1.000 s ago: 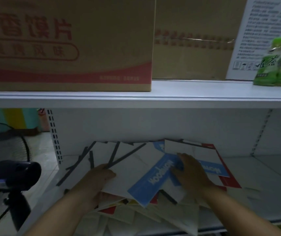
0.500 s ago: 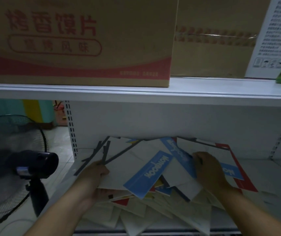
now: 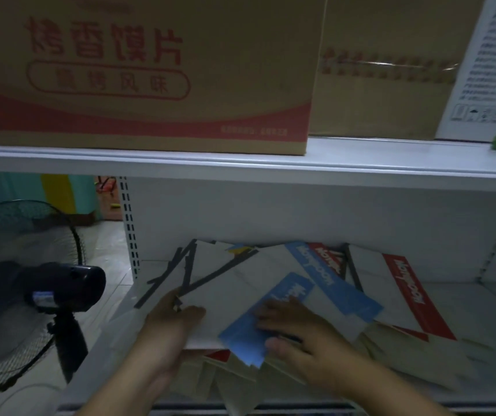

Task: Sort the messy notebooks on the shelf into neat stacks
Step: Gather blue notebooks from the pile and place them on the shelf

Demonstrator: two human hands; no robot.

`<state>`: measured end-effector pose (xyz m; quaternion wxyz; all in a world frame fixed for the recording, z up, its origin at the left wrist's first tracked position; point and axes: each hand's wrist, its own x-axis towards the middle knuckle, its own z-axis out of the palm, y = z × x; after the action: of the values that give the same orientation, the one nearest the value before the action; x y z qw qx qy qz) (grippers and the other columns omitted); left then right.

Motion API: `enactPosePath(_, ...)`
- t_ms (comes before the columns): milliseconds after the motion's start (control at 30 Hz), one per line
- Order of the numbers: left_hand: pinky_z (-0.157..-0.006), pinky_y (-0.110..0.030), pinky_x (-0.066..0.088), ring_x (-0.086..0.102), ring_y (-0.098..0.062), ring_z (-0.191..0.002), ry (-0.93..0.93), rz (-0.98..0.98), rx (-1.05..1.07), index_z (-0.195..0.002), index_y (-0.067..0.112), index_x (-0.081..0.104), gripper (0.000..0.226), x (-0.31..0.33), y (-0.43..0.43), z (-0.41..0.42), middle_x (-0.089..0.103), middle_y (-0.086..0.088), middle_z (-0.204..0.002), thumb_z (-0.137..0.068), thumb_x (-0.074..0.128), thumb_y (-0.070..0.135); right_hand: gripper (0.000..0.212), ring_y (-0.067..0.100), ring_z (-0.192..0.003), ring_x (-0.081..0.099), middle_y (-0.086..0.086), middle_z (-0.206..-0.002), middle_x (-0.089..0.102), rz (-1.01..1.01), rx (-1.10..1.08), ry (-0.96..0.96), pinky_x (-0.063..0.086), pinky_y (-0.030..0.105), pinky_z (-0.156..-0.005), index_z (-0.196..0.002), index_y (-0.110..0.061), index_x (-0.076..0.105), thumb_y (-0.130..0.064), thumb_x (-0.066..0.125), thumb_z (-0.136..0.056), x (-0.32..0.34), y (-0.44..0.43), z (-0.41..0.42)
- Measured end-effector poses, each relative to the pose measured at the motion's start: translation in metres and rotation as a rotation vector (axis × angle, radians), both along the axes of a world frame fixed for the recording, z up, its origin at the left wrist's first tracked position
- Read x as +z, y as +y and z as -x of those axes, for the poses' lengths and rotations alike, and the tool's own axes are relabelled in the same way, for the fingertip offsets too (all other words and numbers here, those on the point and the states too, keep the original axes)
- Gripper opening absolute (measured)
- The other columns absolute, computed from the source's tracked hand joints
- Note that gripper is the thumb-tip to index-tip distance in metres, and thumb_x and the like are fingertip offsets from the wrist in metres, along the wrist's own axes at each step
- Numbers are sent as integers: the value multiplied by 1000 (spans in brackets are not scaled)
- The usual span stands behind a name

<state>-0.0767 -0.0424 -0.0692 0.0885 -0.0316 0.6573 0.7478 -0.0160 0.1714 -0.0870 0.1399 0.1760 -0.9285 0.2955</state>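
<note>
Obs: L hand (image 3: 171, 322) pinches the near-left edge of the grey-spined notebooks (image 3: 225, 283), thumb on top. R hand (image 3: 301, 334) lies flat, fingers pressing the blue-band notebook (image 3: 240, 334).
Lead: Changed?
Obs: R hand's slid in twd L; was further right 0.5 s ago. Red-band notebook (image 3: 415, 295) now sits uncovered, right of it.
Lead: Meaning?
Obs: Prob. squaring one bundle btwn both hands. No neat stack on shelf (image 3: 481, 301) yet.

A messy pile of thin white notebooks (image 3: 234, 298) overlaps at the shelf's (image 3: 481, 313) left end, from back wall to front edge. Grey-spined notebooks (image 3: 215, 276) fan out at the left. A blue-banded notebook (image 3: 249, 328) lies askew on top, and a red-banded notebook (image 3: 412, 295) lies flat on the right.
</note>
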Motion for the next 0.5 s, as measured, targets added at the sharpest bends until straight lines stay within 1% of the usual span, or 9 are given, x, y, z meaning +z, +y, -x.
enactPosePath(33, -86, -57, 51, 62, -36, -89, 33, 4, 30, -102, 9, 60, 20, -1, 2, -1, 64, -17, -96, -84, 60, 1, 52, -24, -130, 18, -47, -133, 23, 96, -87, -36, 14, 4, -106, -125, -50, 45, -74, 44, -78, 2, -3, -5)
enactPosePath(67, -84, -54, 52, 63, -34, -88, 67, 5, 53, -97, 12, 62, 19, -1, 5, -2, 66, -15, -93, -82, 61, 2, 46, -24, -128, 19, -45, -133, 21, 200, -188, -24, 18, 0, -102, -122, -55, 37, -62, 55, -81, 7, -7, -10)
enactPosePath(133, -72, -39, 53, 64, -25, -81, 131, -17, 89, -90, 18, 62, 22, 4, 11, -7, 68, -8, -87, -85, 56, -3, 42, -19, -115, 39, -27, -131, 41, 427, -400, 70, 34, 6, -92, -108, -55, 41, -28, 64, -86, 17, -6, -14)
enactPosePath(167, -65, -33, 50, 64, -20, -77, 152, -47, 102, -89, 20, 61, 27, 7, 15, -11, 69, -3, -84, -87, 52, -5, 36, -10, -102, 52, -14, -122, 54, 543, -472, 53, 43, 13, -84, -99, -50, 47, -20, 64, -87, 21, -4, -14)
enactPosePath(233, -63, -30, 49, 65, -17, -77, 167, -88, 92, -93, 23, 61, 30, 11, 25, -18, 69, 2, -83, -88, 50, -4, 20, 12, -82, 64, 3, -104, 63, 737, -557, -58, 51, 27, -68, -92, -36, 54, -19, 63, -88, 32, 4, -17)
enactPosePath(300, -64, -23, 47, 62, -11, -77, 201, -71, 81, -100, 21, 58, 27, 15, 39, -27, 66, 4, -86, -88, 52, -3, 14, 21, -69, 66, 8, -99, 64, 888, -547, -211, 49, 28, -59, -101, -25, 53, -20, 60, -90, 40, 10, -25)
enactPosePath(367, -56, -7, 39, 53, 1, -72, 261, 17, 51, -107, 22, 53, 32, 19, 56, -39, 62, 6, -84, -87, 54, -3, 13, 22, -71, 69, 9, -96, 69, 987, -492, -313, 53, 32, -62, -105, -15, 55, -12, 57, -92, 43, 18, -32)
enactPosePath(433, -47, -3, 37, 50, 1, -67, 303, 74, -30, -108, 22, 51, 36, 22, 74, -54, 61, 2, -79, -85, 56, -5, 18, 26, -80, 69, 10, -93, 71, 1082, -490, -298, 55, 39, -70, -99, -11, 59, 2, 53, -90, 42, 33, -41)
enactPosePath(500, -47, -1, 37, 50, -1, -66, 314, 87, -112, -106, 18, 51, 33, 22, 95, -67, 61, -1, -77, -85, 58, -6, 24, 32, -85, 68, 14, -94, 70, 1160, -525, -240, 54, 44, -76, -101, -7, 59, 9, 54, -84, 39, 58, -53)
